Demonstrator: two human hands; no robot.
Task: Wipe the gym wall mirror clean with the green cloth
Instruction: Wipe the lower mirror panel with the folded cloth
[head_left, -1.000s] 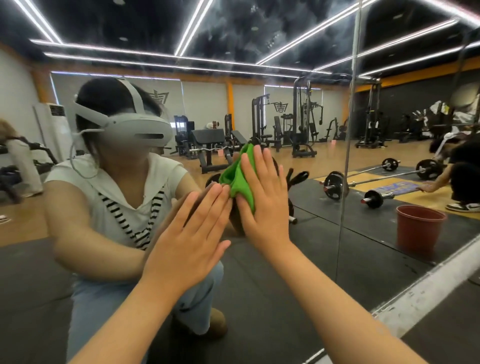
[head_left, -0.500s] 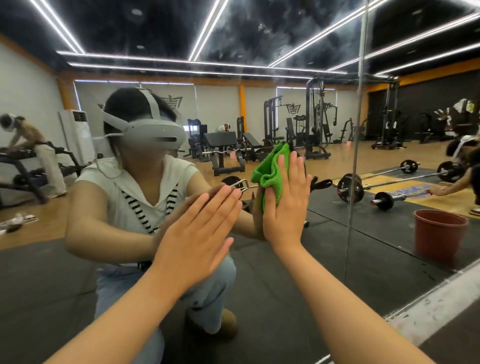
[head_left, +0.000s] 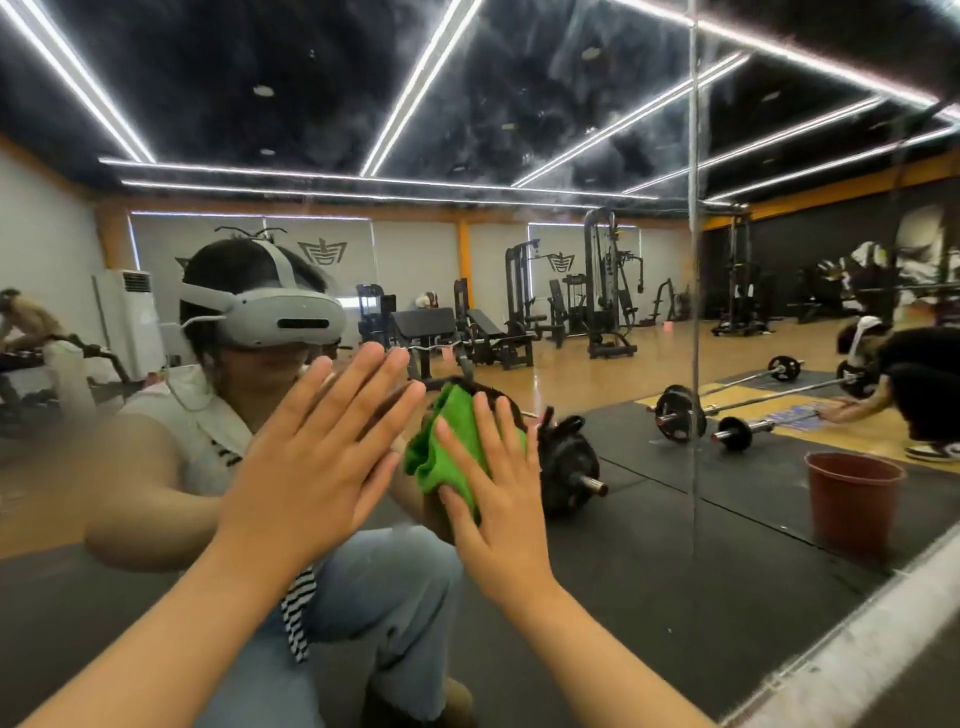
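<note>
Here the cloth is pressed to the mirror by the flat right hand, left hand spread beside; rightward a bucket is reflected, contents hidden.

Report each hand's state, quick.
Left hand: open, fingers spread, holding nothing.
Right hand: open, straight fingers pressing the green cloth against the mirror.

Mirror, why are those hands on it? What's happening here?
A person is cleaning the gym wall mirror. Their right hand presses a green cloth flat against the glass with straight fingers, and their left hand lies flat against the mirror just beside it. Hazy smudges show higher up, so more wiping looks needed. A reddish bucket shows in the reflection.
</note>
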